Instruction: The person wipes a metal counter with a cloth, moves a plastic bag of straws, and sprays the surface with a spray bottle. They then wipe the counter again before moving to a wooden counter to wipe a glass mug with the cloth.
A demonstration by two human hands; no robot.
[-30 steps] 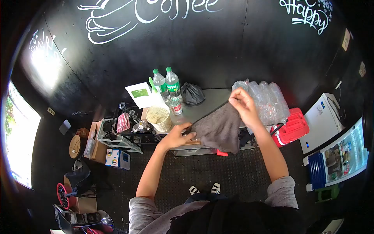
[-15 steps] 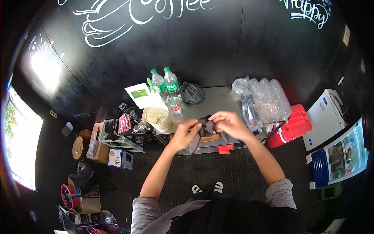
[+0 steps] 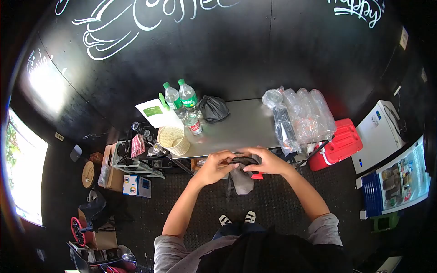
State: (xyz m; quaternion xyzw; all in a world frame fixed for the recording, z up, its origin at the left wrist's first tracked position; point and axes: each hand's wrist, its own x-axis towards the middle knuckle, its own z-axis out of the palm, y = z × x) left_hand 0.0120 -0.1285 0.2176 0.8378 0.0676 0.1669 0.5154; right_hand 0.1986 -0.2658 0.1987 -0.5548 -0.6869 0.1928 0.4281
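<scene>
Grey cloth point(image 3: 242, 179), long axis vertical, left hand point(image 3: 217, 164), right hand point(image 3: 266, 163) gripping top

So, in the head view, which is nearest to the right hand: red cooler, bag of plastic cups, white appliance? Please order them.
1. bag of plastic cups, on the table, right end.
2. red cooler, floor, further right.
3. white appliance, far right.

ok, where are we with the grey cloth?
Done: grey cloth is bunched small, not spread. In hand: left hand and right hand both grip its top edge, the rest hanging below, off the steel table. Left: it isn't set down anywhere yet.
</scene>
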